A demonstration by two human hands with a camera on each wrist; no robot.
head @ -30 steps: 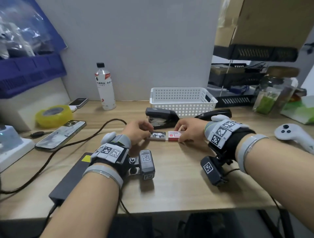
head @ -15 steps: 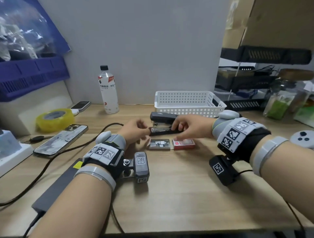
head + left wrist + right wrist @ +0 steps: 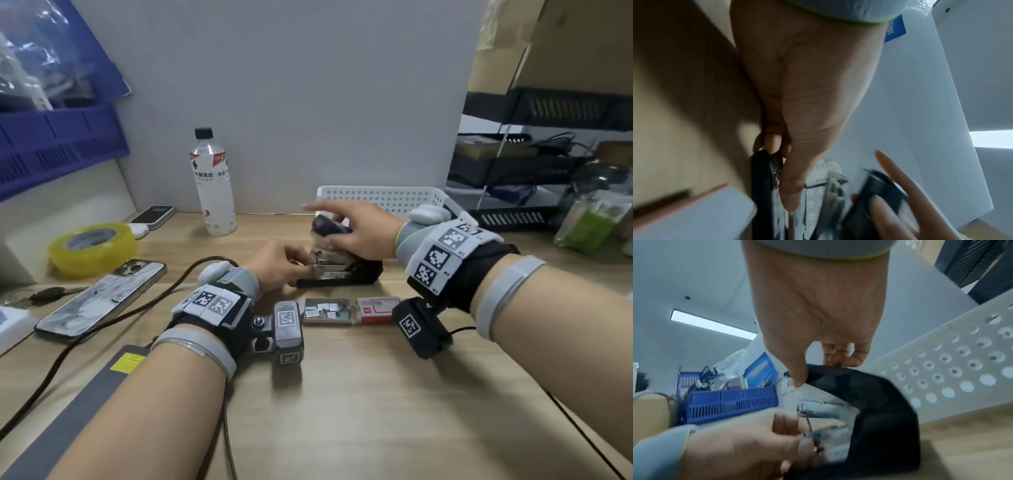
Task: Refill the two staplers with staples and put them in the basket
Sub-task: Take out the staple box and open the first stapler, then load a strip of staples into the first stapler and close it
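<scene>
Stapler first — the black plastic-and-metal desk stapler (image 3: pixel 339 270) sits on the wooden desk (image 3: pixel 376 394) right under both sets of fingers, its black top cover (image 3: pixel 329 226) swung up. The right hand (image 3: pixel 359 233) pinches that cover between thumb and curled fingers, index finger pointing out straight beyond it. The left hand (image 3: pixel 281 263) is clenched on the shiny metal staple rail just below the right thumb, fingertips pinching its near end; whether a strip of staples sits between them cannot be told through the blur.

By the look of it, this one handles stiff and fairly heavy for its size — hard shell, sprung hinge, slick metal channel. The cover likely wants to snap back, so a hold on its front tip and another on the base seems the safe grip.

Just behind the left wrist lies a small clear tray (image 3: pixel 327 311) holding loose silver staple strips, and touching it, a red-and-white staple box (image 3: pixel 376 310), contents hidden. Beyond the right fingers stands the white perforated plastic basket (image 3: pixel 383 198); nothing can be seen inside it from here. The second stapler is not visible.
</scene>
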